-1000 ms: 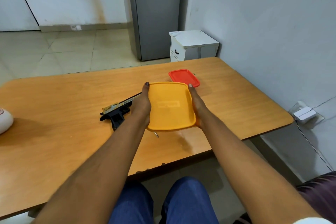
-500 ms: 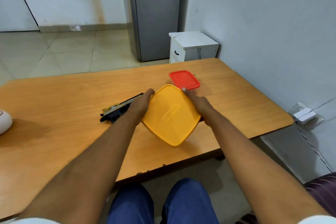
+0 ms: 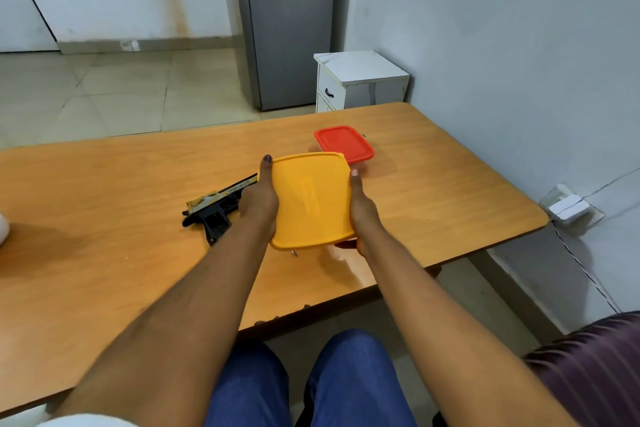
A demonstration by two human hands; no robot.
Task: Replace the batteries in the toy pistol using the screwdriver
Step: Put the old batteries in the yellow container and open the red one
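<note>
A yellow-lidded container [image 3: 310, 199] is held above the wooden table [image 3: 104, 218] between both hands. My left hand [image 3: 261, 199] grips its left side, thumb along the edge. My right hand [image 3: 360, 208] grips its right side, fingers underneath. The black and gold toy pistol [image 3: 214, 210] lies on the table just left of my left hand, partly hidden by it. A thin metal tip [image 3: 294, 252], perhaps the screwdriver, pokes out below the container's near edge; the rest is hidden.
A red-lidded container [image 3: 344, 144] sits on the table just behind the yellow one. A white object [image 3: 2, 229] is at the table's left edge. A white cabinet [image 3: 360, 80] and grey fridge [image 3: 287, 21] stand beyond the table. My knees are under the near edge.
The yellow container, turned cornerwise half a second ago, is squared up again between both hands. The pistol and red container have not moved.
</note>
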